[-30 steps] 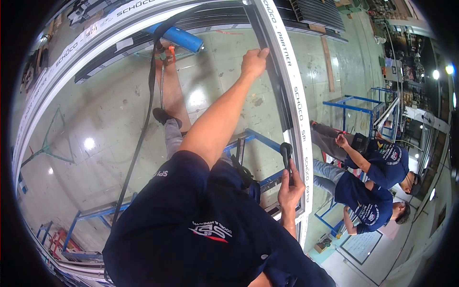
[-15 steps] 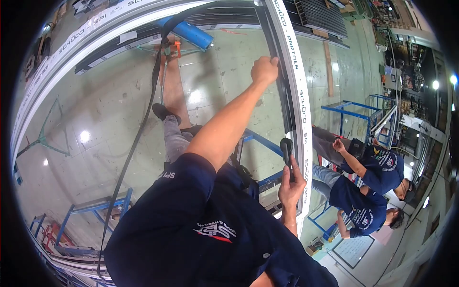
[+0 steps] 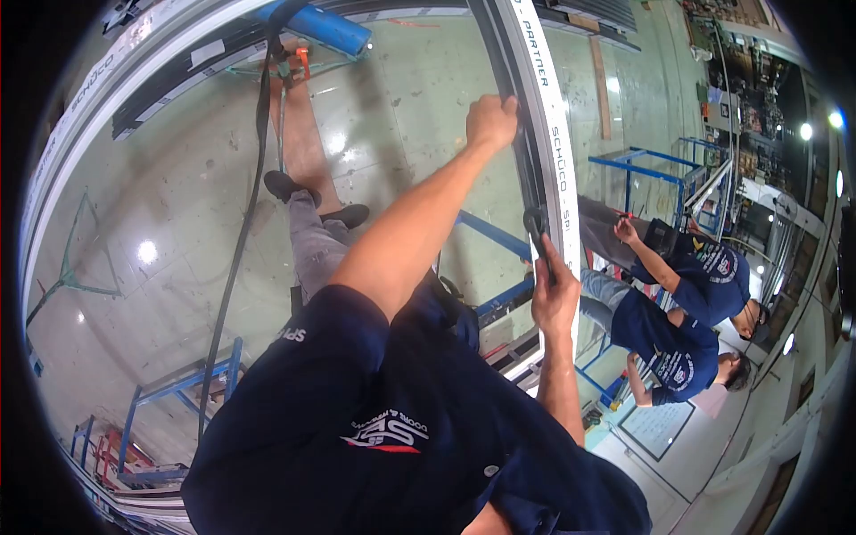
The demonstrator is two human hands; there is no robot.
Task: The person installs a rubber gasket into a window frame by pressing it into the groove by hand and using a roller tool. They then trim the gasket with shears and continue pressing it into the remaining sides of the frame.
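Observation:
My left hand point(image 3: 490, 122) is closed in a fist against the black inner edge of a white-faced frame point(image 3: 560, 160) with printed lettering. What its fingers hold is hidden. Lower along the same side, my right hand point(image 3: 556, 299) grips a black hand tool point(image 3: 534, 221) with a round end, which rests against the frame's dark channel point(image 3: 528, 152). Its index finger lies along the tool. A long black strip point(image 3: 242, 236) hangs in a curve at the left, inside the frame opening.
Blue metal stands point(image 3: 183, 383) are at lower left, others point(image 3: 646, 165) at right. A blue cylinder point(image 3: 325, 31) lies near the top. Two people in dark shirts point(image 3: 713, 276) point(image 3: 669, 343) are at the right. A green tripod-like stand point(image 3: 69, 276) is at the left.
The view has shifted, so the frame and floor objects appear higher. My left hand is nearer the tool along the frame. My right hand, with the tool, appears higher in view.

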